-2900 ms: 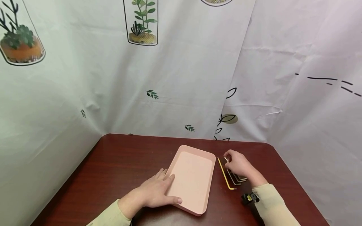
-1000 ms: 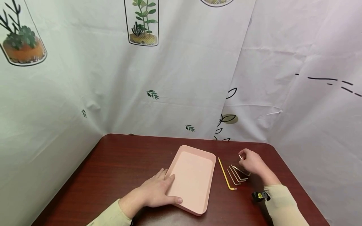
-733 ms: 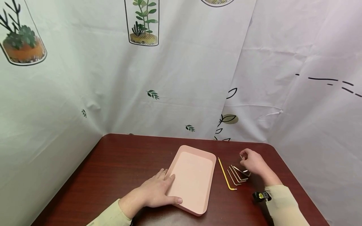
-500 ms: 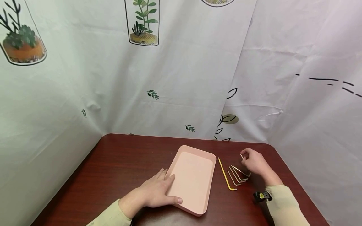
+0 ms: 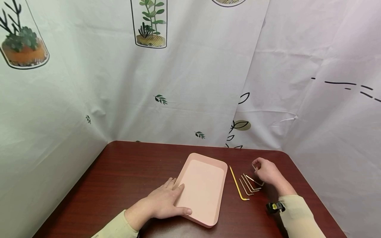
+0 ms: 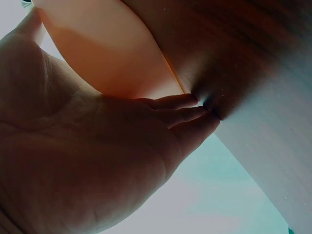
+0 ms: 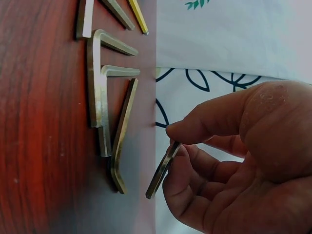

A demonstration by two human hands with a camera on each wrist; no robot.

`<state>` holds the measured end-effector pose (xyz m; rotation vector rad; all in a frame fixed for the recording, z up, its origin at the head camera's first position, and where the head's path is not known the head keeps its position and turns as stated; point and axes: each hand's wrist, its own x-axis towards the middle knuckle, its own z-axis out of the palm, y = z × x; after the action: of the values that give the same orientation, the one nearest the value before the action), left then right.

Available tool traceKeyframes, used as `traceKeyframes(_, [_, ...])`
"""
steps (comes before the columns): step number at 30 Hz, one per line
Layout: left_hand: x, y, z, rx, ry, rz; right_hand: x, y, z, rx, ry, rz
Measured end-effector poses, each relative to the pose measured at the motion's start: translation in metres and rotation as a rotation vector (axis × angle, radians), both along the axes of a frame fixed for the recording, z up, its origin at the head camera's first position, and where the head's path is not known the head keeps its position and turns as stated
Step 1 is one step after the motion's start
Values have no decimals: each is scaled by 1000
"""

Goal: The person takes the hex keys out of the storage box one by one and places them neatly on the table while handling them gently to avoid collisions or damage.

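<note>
My left hand lies with its fingers spread over the left rim of a pink tray, the thumb reaching over the near end. In the left wrist view its fingertips extend past the tray's edge to the tabletop. My right hand pinches a small metal hex key between thumb and fingers; part of it is hidden by the fingers. Just left of that hand, several bare-metal L-shaped hex keys lie in a fanned row. Between row and tray is a longer yellow hex key.
The dark red-brown wooden table has rounded far corners. A white fabric backdrop with plant prints hangs behind it and on both sides. A black band with a small device sits at my right wrist.
Since the oldest frame my right hand has moved right, away from the yellow key, uncovering the row of metal keys. Over the last second it has barely shifted. The left hand stays put.
</note>
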<state>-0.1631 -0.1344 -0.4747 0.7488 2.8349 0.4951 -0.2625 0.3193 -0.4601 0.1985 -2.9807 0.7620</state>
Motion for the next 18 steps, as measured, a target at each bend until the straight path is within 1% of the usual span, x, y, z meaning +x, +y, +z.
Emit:
traceKeyframes(7, [0,0,-1,-3,-7,3,-2,0,-5,13,-6,2])
traceKeyframes(18, [-1,-1,-1,-5,-3,3,-4,0,-13,44,15,25])
